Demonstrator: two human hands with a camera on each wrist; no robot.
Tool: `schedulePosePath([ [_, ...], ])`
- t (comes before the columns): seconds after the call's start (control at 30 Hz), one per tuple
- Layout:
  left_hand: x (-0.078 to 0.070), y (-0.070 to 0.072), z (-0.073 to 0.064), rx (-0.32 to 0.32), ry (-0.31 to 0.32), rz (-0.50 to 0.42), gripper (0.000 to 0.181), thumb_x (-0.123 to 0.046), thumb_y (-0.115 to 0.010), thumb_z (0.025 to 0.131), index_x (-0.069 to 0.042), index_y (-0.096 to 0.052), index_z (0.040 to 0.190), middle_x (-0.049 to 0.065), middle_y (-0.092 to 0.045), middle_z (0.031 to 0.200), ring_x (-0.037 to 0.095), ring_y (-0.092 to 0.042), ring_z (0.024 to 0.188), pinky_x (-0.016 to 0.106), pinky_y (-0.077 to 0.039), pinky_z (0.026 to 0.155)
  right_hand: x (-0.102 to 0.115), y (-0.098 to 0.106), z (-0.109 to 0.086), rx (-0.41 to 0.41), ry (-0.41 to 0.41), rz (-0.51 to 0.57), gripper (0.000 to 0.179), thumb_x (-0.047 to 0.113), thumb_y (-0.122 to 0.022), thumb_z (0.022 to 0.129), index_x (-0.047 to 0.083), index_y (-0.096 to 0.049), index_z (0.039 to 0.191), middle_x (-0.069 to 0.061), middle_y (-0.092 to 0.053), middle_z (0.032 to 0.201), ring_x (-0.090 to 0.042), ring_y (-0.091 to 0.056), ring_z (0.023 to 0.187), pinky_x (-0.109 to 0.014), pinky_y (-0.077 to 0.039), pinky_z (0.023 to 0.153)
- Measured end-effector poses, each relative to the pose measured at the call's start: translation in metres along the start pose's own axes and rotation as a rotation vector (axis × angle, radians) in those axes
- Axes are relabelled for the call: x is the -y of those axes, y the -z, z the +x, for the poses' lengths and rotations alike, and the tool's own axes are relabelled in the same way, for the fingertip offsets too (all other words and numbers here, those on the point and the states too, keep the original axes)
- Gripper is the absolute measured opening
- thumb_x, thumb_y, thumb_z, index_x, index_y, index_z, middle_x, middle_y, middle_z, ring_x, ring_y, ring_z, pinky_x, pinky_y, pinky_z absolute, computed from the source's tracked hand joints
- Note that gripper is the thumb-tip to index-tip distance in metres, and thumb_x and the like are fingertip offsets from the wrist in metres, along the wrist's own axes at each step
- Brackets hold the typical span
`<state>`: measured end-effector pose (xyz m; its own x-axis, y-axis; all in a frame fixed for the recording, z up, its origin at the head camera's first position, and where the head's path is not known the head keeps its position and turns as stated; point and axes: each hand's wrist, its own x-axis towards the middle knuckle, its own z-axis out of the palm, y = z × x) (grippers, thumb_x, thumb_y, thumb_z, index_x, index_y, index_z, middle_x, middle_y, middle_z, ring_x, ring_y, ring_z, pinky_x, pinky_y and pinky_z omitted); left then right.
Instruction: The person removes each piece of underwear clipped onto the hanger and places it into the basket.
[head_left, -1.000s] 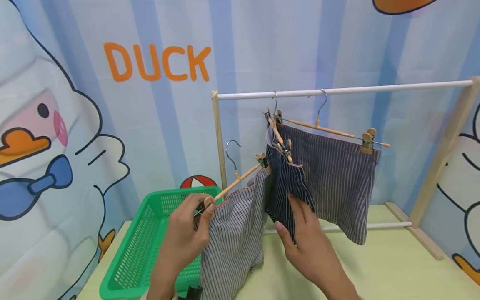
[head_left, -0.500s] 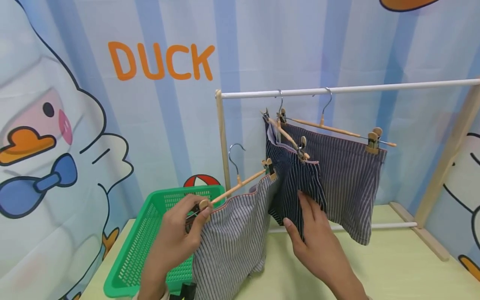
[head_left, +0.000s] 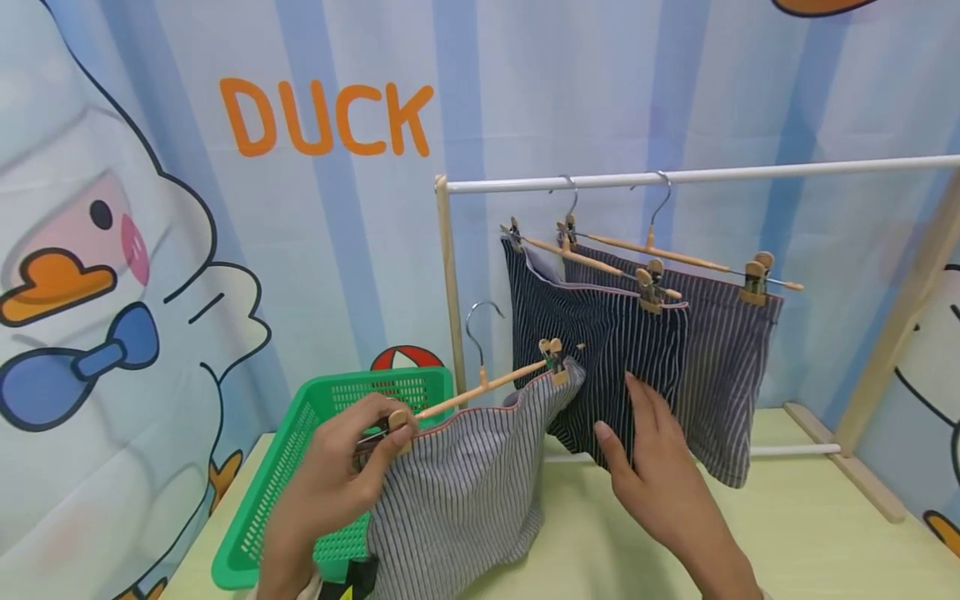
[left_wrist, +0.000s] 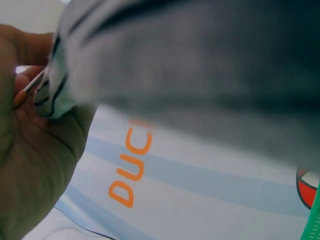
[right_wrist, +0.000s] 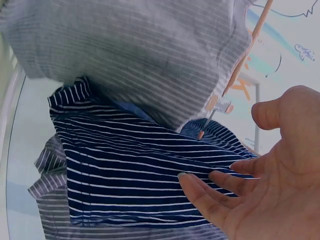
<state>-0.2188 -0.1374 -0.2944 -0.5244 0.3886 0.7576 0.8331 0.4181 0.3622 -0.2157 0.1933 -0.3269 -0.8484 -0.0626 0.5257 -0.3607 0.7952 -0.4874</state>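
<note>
My left hand [head_left: 345, 462] pinches the clip end of a wooden clip hanger [head_left: 483, 387], and light grey striped shorts [head_left: 465, 475] hang from it. That hanger's metal hook is free of the rail. My right hand [head_left: 656, 458] touches navy striped shorts [head_left: 637, 350] with extended fingers, its thumb held apart. The navy shorts hang on a clip hanger behind the grey pair. Purple-grey striped shorts [head_left: 731, 375] hang to their right. In the right wrist view my fingertips [right_wrist: 192, 185] lie against the navy cloth. Blurred grey cloth [left_wrist: 200, 65] hides most of the left wrist view.
A white rail [head_left: 750, 175] on a wooden frame [head_left: 450, 275] bears the two hanging pairs. A green basket [head_left: 262, 500] stands at the left on the pale table [head_left: 592, 533]. Behind is a printed duck curtain [head_left: 360, 250].
The navy shorts have swung round to face me more broadly, with the right hand moving rightward on them. My left hand has shifted left and down, with the grey shorts spreading wider.
</note>
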Motion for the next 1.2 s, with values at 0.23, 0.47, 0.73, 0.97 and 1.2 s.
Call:
schedulePosePath([
  [0.23,0.004,0.002,-0.003,0.048,-0.051,-0.033,0.016,0.000,-0.062,0.095,-0.014,-0.058,0.099,-0.003,-0.057,0.092,0.003,-0.053,0.075,0.019,-0.052,0.059,-0.007,0.008,0.003,0.025,-0.029,0.030,0.075,0.042,-0.045,0.105,0.004,-0.010,0.159,-0.030,-0.021,0.158,-0.052,-0.025,0.144,-0.070,-0.028,0.109],
  [0.47,0.004,0.004,-0.003,0.088,-0.049,-0.033,0.020,0.003,-0.063,0.094,-0.016,-0.057,0.097,-0.006,-0.056,0.090,0.002,-0.051,0.073,0.019,-0.050,0.061,-0.010,0.013,0.004,0.034,-0.023,0.033,0.080,0.044,-0.050,0.103,0.006,-0.009,0.159,-0.028,-0.019,0.160,-0.051,-0.024,0.145,-0.071,-0.030,0.107],
  [0.73,0.004,0.001,-0.001,0.110,-0.147,-0.103,0.026,0.009,-0.064,0.090,-0.014,-0.060,0.100,-0.004,-0.059,0.089,0.004,-0.052,0.075,0.018,-0.050,0.066,-0.012,0.011,0.003,0.027,0.069,0.049,0.073,0.036,-0.055,0.102,0.008,-0.018,0.158,-0.024,-0.018,0.161,-0.052,-0.020,0.145,-0.072,-0.027,0.106],
  [0.97,0.005,-0.001,0.000,0.134,-0.165,-0.163,0.024,0.007,-0.064,0.091,-0.014,-0.061,0.104,0.001,-0.062,0.092,0.005,-0.053,0.076,0.019,-0.052,0.064,-0.013,0.008,0.002,0.008,0.152,0.039,0.060,0.031,-0.054,0.103,0.003,-0.034,0.152,-0.023,-0.031,0.156,-0.049,-0.027,0.141,-0.069,-0.028,0.105],
  [1.2,0.008,-0.002,0.000,0.130,-0.237,-0.226,0.031,0.015,-0.064,0.087,-0.010,-0.062,0.105,0.001,-0.063,0.093,0.005,-0.055,0.076,0.017,-0.051,0.064,-0.012,0.009,0.001,0.010,0.191,0.066,0.045,0.026,-0.051,0.105,-0.001,-0.051,0.140,-0.017,-0.047,0.146,-0.041,-0.036,0.135,-0.064,-0.029,0.107],
])
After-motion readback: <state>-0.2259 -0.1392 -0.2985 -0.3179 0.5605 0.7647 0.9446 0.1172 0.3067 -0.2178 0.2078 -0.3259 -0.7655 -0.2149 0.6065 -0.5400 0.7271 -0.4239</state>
